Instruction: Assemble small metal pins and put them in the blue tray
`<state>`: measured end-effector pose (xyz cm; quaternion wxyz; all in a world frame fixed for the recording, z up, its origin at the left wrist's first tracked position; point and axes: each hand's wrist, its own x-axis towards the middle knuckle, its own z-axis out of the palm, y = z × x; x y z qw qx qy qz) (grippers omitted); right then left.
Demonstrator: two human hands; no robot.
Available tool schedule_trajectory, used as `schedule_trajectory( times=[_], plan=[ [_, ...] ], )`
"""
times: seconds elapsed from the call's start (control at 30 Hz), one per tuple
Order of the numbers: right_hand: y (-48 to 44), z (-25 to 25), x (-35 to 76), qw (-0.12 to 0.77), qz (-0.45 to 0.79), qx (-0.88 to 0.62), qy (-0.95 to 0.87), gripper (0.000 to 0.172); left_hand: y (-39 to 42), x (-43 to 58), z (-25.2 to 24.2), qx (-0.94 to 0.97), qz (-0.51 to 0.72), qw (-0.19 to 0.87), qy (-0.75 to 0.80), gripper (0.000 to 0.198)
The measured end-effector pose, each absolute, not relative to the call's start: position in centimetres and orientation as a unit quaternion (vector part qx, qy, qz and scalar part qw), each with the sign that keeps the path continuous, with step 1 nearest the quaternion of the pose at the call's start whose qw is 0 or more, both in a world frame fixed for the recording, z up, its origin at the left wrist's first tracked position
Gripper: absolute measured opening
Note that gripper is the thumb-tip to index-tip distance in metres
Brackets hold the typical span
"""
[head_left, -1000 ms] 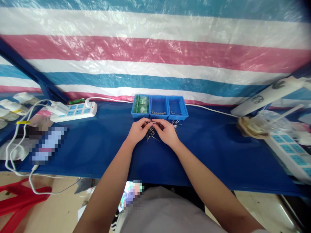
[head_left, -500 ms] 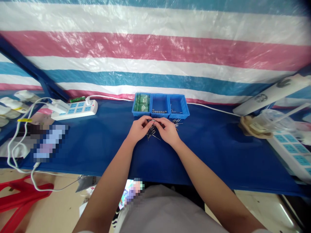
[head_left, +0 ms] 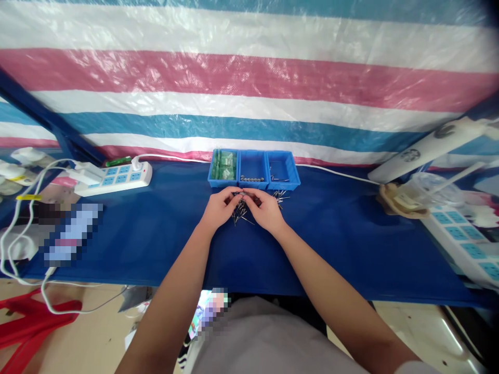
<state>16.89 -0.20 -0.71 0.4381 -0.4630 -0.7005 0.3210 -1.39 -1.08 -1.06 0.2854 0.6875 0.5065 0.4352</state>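
Note:
My left hand point(head_left: 219, 208) and my right hand point(head_left: 265, 209) meet at the middle of the blue table point(head_left: 163, 228), fingertips pinched together on a small metal pin point(head_left: 240, 194). Under and between them lies a loose heap of thin metal pins point(head_left: 240, 215), with more pins point(head_left: 281, 196) to the right. Just behind stand three joined blue bins point(head_left: 253, 170): the left one holds green parts point(head_left: 223, 167), the middle one a row of small metal pieces point(head_left: 252, 179), the right one a few pins.
A white power strip point(head_left: 113, 178) with cables lies at the back left. At the right are a white fan point(head_left: 424, 150), a plastic cup with straw point(head_left: 429, 189) and another power strip point(head_left: 463, 239). A striped tarp point(head_left: 249, 83) hangs behind. A red stool point(head_left: 23, 322) stands lower left.
Both hands stay pinched together over the pin heap; the fingers shift only slightly. The view has drifted a little.

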Motion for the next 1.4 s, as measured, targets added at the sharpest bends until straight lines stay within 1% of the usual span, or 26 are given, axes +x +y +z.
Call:
schedule_trajectory(
  times=[0.33, 0.43, 0.57, 0.73, 0.83, 1.03, 1.27, 1.4],
  plan=[
    [-0.4, -0.3, 16.8, 0.445, 0.3, -0.424, -0.729, 0.023, -0.7, -1.6, -2.0, 0.672, 0.443, 0.299, 0.512, 0.031],
    [-0.4, -0.5, 16.8, 0.445, 0.309, -0.429, -0.722, 0.025, -0.7, -1.6, -1.9, 0.669, 0.441, 0.305, 0.514, 0.031],
    [-0.5, -0.5, 16.7, 0.444, 0.334, -0.439, -0.706, 0.032, -0.8, -1.6, -1.7, 0.673, 0.448, 0.311, 0.5, 0.03],
    [-0.5, -0.3, 16.8, 0.452, 0.384, -0.445, -0.671, 0.029, -1.0, -1.4, -1.4, 0.684, 0.462, 0.297, 0.481, 0.028],
    [-0.3, -0.4, 16.7, 0.466, 0.431, -0.448, -0.63, 0.027, -1.1, -1.3, -1.3, 0.687, 0.455, 0.306, 0.477, 0.029],
    [0.0, -0.8, 16.4, 0.48, 0.512, -0.433, -0.566, 0.032, -1.2, -1.1, -1.0, 0.684, 0.455, 0.291, 0.49, 0.026],
    [0.3, -0.8, 16.6, 0.501, 0.514, -0.418, -0.557, 0.038, -1.0, -1.3, -1.4, 0.687, 0.454, 0.278, 0.494, 0.027],
    [0.2, -0.6, 16.6, 0.498, 0.511, -0.417, -0.563, 0.038, -0.9, -1.5, -1.7, 0.688, 0.456, 0.283, 0.488, 0.029]
  ],
)
